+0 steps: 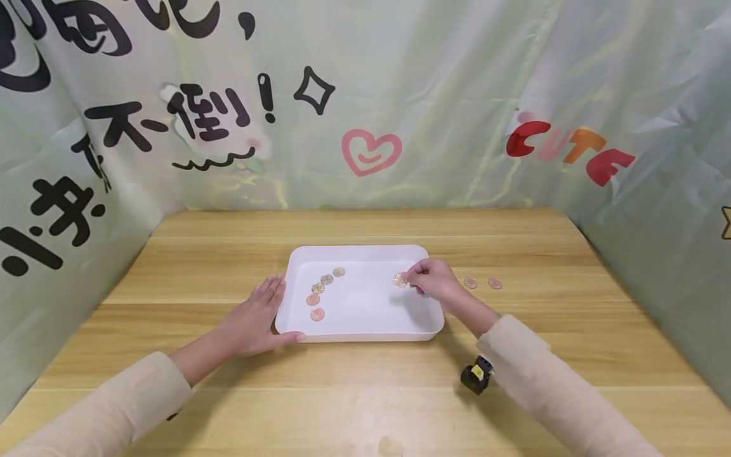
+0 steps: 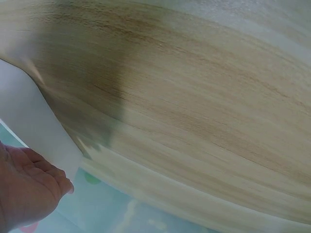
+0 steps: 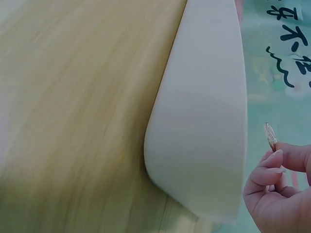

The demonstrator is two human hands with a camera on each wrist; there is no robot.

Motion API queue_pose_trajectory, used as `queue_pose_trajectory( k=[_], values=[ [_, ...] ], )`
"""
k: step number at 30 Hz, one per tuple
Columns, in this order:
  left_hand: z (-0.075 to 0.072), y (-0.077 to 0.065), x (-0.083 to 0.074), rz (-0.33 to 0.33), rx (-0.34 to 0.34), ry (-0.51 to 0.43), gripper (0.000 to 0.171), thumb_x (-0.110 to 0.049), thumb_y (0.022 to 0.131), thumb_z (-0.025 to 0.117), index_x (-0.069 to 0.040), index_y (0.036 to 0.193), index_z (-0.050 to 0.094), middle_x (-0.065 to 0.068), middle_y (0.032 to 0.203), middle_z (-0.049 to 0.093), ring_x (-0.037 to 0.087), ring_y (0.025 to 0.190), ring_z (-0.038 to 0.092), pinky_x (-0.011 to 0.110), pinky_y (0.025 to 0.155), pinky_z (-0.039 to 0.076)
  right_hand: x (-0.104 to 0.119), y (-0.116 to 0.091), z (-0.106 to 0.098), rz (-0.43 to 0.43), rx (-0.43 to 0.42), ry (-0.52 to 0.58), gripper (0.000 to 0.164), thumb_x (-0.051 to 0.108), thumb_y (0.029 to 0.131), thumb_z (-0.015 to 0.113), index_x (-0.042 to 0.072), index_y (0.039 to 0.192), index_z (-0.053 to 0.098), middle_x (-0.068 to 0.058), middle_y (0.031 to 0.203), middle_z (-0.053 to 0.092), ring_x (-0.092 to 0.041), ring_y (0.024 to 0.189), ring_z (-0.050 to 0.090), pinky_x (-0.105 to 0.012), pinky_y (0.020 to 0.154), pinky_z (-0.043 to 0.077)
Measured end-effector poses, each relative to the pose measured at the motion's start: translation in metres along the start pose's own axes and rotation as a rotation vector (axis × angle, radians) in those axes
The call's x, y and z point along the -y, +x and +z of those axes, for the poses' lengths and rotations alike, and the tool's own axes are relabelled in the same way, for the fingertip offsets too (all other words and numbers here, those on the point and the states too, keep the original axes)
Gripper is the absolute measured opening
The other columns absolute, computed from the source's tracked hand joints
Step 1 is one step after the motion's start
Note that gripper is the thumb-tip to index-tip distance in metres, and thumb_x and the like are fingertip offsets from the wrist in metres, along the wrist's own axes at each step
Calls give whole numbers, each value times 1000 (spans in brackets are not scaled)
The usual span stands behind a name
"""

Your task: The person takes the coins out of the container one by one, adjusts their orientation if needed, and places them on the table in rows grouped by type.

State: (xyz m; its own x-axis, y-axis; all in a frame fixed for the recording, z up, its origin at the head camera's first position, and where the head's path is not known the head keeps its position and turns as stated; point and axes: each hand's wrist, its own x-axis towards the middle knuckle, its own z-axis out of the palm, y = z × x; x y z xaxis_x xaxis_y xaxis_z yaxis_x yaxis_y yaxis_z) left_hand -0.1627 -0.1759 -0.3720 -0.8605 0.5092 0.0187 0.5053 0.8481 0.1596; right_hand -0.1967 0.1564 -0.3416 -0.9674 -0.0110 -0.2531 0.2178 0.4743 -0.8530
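A shallow white tray (image 1: 365,254) lies on the table, with several copper and golden coins in a curved row in its left half, among them a copper coin (image 1: 317,314). My left hand (image 1: 257,320) rests along the tray's left side with fingers straight, its thumb at the front left corner. Over the tray's right half, my right hand (image 1: 432,279) pinches a golden coin (image 1: 399,280) between thumb and fingertips. The right wrist view shows this pinched coin (image 3: 270,136) on edge, above the level of the tray's rim.
Two copper coins, one of them the outer coin (image 1: 494,284), lie on the wooden table (image 1: 342,400) right of the tray. A small black device (image 1: 476,374) sits at the right cuff. Printed cloth (image 1: 445,127) walls the table's back and sides.
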Motion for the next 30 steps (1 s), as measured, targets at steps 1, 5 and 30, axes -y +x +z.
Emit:
queue_pose_trajectory(
  k=[1, 5, 30],
  values=[
    [0, 0, 0, 0, 0, -1, 103, -64, 78, 57, 14, 139, 27, 28, 149, 23, 41, 139, 22, 50, 113, 24, -1, -1, -3, -4, -3, -2, 13, 10, 90, 57, -3, 89, 59, 0, 69, 53, -8, 59, 44, -19, 54, 39],
    [0, -1, 0, -3, 4, -5, 103, -64, 79, 56, 14, 139, 27, 28, 149, 23, 41, 139, 22, 50, 113, 24, -6, -4, -14, -8, -16, -20, 14, 12, 90, 57, -2, 87, 59, -1, 68, 52, -8, 58, 44, -19, 53, 38],
    [-2, -1, 0, 1, 6, -11, 103, -64, 78, 56, 14, 139, 26, 29, 149, 22, 41, 139, 21, 51, 113, 25, -65, -24, -77, -11, -72, -113, 20, 14, 92, 54, 0, 77, 56, 5, 57, 49, -6, 55, 43, -21, 51, 39]
  ],
)
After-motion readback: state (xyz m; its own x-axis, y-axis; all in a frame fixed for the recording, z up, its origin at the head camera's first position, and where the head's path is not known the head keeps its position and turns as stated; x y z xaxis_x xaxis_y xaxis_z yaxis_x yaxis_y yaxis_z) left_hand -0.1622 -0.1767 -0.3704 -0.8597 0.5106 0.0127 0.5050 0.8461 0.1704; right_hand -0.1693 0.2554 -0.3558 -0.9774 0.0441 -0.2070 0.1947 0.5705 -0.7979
